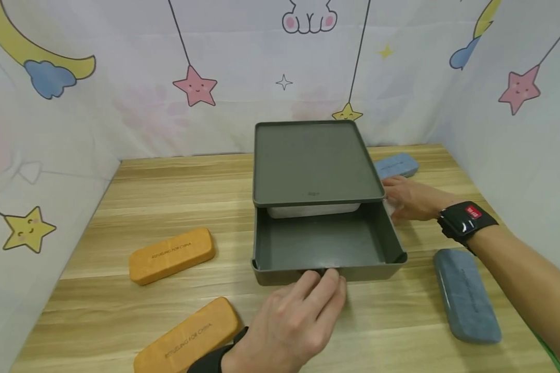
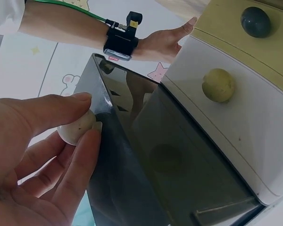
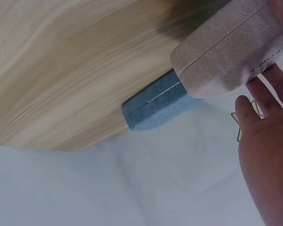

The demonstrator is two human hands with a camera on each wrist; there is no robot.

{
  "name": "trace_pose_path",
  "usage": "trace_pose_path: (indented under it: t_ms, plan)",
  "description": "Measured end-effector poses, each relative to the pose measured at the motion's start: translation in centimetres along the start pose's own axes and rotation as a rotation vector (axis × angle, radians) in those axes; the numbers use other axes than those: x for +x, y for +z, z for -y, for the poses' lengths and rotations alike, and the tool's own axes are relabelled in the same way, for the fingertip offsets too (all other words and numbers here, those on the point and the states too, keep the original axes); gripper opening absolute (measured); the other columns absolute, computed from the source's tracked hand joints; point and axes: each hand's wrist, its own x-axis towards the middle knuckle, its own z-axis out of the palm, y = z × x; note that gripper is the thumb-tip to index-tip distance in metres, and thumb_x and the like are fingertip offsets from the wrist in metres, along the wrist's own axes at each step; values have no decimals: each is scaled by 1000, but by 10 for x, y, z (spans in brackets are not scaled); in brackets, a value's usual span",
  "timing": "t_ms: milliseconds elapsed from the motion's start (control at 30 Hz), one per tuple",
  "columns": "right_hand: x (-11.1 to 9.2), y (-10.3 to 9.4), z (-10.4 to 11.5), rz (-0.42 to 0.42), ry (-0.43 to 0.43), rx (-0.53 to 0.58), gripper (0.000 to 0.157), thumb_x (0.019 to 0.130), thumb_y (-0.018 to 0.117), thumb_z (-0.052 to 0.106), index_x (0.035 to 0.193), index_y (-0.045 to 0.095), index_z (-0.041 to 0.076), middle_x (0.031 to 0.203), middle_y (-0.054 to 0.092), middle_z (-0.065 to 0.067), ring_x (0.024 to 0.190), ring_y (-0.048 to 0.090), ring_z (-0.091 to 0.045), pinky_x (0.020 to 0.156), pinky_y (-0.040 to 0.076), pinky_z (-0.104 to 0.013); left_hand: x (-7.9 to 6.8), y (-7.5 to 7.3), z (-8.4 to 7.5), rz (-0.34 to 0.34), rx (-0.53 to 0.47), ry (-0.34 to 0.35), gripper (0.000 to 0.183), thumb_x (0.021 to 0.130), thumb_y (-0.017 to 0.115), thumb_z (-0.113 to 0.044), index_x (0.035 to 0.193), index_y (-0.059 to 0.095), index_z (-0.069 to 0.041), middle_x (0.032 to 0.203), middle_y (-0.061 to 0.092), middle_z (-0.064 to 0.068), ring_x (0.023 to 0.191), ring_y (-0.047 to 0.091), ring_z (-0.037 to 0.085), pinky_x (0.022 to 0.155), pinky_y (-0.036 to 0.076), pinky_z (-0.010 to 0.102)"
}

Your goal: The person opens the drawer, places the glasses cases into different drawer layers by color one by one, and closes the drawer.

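Observation:
A small cabinet with a dark grey top (image 1: 315,163) stands mid-table, its top drawer (image 1: 324,243) pulled out. My left hand (image 1: 291,316) is at the drawer front, thumb and fingers pinching a pale round knob (image 2: 78,129). At the back of the drawer, partly hidden under the cabinet top, lies a whitish object (image 1: 312,210). Beside the cabinet's right side, my right hand (image 1: 410,197) holds a pale pink glasses case (image 3: 217,56) by its edges. In the head view that case is mostly hidden by the hand and cabinet.
Two orange glasses cases (image 1: 172,255) lie on the left of the wooden table. One blue case (image 1: 466,295) lies at the right front, another blue case (image 1: 396,166) behind my right hand. Lower white and yellow drawers (image 2: 254,52) have round knobs. Patterned cloth (image 1: 242,67) walls the table.

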Motion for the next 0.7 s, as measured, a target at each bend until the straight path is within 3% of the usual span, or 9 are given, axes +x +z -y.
trace_pose_path:
  t_ms: [200, 367, 500, 700]
  plan:
    - [-8, -11, 7, 6, 82, 7, 75, 74, 82, 24, 139, 49, 7, 138, 45, -23, 127, 35, -42, 99, 35, -61, -1, 1, 1, -6, 1, 7, 33, 100, 34, 5, 95, 67, 1, 92, 60, 7, 70, 48, 14, 51, 44, 14]
    - [-16, -19, 18, -17, 92, -22, 68, 76, 81, 25, 133, 53, 2, 134, 48, -22, 125, 38, -40, 98, 37, -59, -2, 2, 0, -5, -3, 7, 33, 100, 34, 5, 96, 67, 1, 92, 59, 7, 70, 48, 14, 51, 44, 14]
    - [-22, -28, 30, 0, 136, -18, 68, 81, 77, 26, 137, 49, 0, 135, 47, -19, 124, 39, -35, 96, 40, -55, -3, 3, 1, -15, 7, 16, 33, 99, 35, 6, 95, 67, 1, 92, 59, 8, 70, 48, 14, 52, 44, 14]
    - [-30, -44, 44, -8, 178, -27, 73, 83, 76, 25, 145, 42, 7, 135, 47, -12, 121, 42, -26, 91, 45, -50, -4, 6, 0, 0, -8, 0, 33, 99, 35, 5, 97, 67, 0, 93, 60, 8, 70, 49, 14, 53, 47, 15]
